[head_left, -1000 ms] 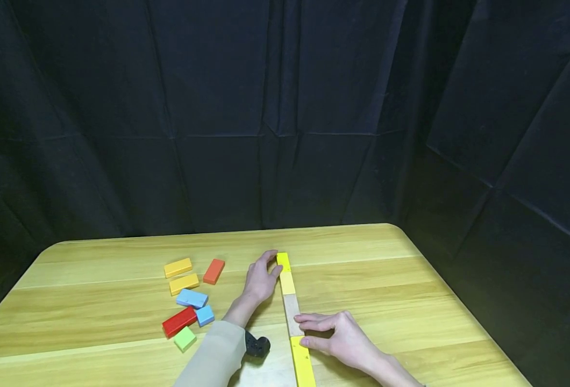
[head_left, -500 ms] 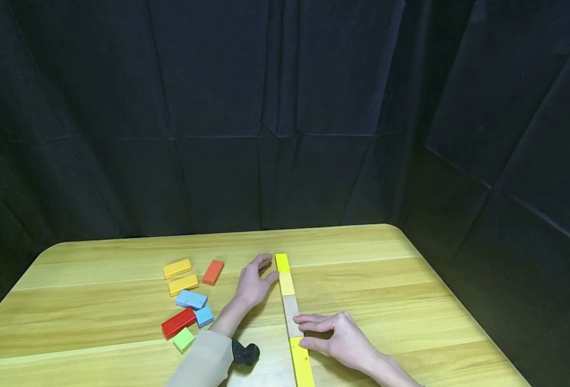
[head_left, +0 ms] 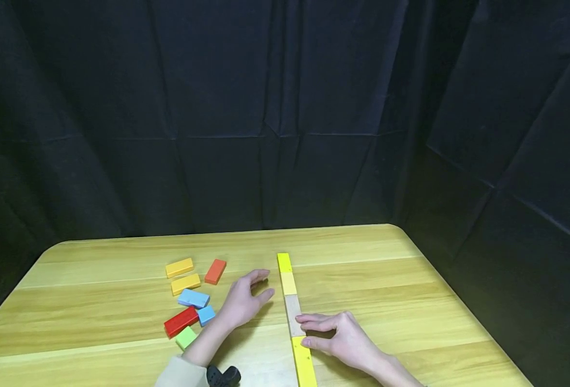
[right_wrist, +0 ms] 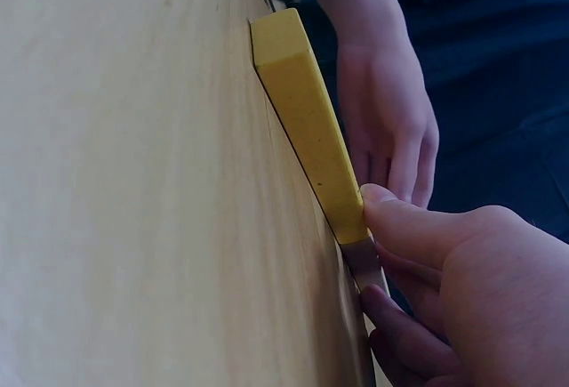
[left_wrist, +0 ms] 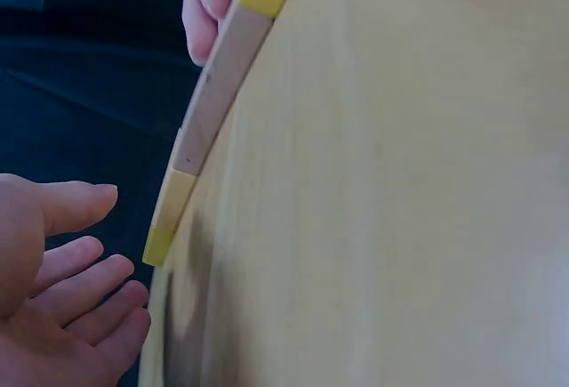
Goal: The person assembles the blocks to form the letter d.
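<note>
A straight row of blocks runs away from me: a long yellow block (head_left: 304, 361), a bare-wood block (head_left: 292, 315), a pale yellow block (head_left: 287, 283) and a small bright yellow block (head_left: 284, 262) at the far end. My right hand (head_left: 345, 338) rests along the row's right side. Its thumb touches the long yellow block (right_wrist: 311, 129) near the joint, and its other fingertips touch the bare-wood block. My left hand (head_left: 241, 301) hovers left of the row, holding nothing, its fingers spread loosely apart from the thumb. In the left wrist view its palm shows beside the row's far end.
Loose blocks lie on the left of the table (head_left: 435, 312): two orange ones (head_left: 179, 267), an orange-red one (head_left: 215, 272), two blue ones (head_left: 193, 298), a red one (head_left: 180, 321) and a green one (head_left: 185, 337). Dark curtains (head_left: 217, 118) hang behind and at the right.
My left hand has left the far end of the row and drawn back toward me and to the left. The right hand and the row have stayed in place.
</note>
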The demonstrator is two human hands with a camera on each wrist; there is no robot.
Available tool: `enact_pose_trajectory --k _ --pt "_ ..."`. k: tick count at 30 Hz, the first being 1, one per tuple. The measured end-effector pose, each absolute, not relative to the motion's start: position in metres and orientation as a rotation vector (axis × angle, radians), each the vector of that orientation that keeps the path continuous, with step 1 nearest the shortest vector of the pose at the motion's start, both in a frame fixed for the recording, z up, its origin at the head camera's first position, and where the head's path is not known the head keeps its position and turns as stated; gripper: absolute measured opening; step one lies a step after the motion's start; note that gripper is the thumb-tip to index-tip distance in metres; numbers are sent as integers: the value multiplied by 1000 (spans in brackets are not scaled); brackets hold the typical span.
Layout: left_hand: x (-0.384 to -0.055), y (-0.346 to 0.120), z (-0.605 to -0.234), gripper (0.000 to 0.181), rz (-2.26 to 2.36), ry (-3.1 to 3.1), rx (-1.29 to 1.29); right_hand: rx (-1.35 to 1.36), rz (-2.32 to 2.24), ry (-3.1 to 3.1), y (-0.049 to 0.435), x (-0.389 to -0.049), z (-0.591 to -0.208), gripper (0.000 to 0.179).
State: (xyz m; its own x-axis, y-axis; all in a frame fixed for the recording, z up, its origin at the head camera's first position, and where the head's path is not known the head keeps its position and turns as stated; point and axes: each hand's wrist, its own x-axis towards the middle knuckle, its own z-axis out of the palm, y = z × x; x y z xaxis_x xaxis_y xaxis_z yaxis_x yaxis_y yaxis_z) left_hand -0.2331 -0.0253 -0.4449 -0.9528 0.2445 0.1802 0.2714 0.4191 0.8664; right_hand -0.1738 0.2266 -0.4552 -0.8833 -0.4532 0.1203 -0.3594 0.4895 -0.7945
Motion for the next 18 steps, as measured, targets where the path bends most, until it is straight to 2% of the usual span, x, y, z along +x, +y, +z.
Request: enact_pose_trajectory --k 18 --pt "-174 -70 -443 42 -1702 -2651 -540 -670 -1361 2610 227 -173 -456 36"
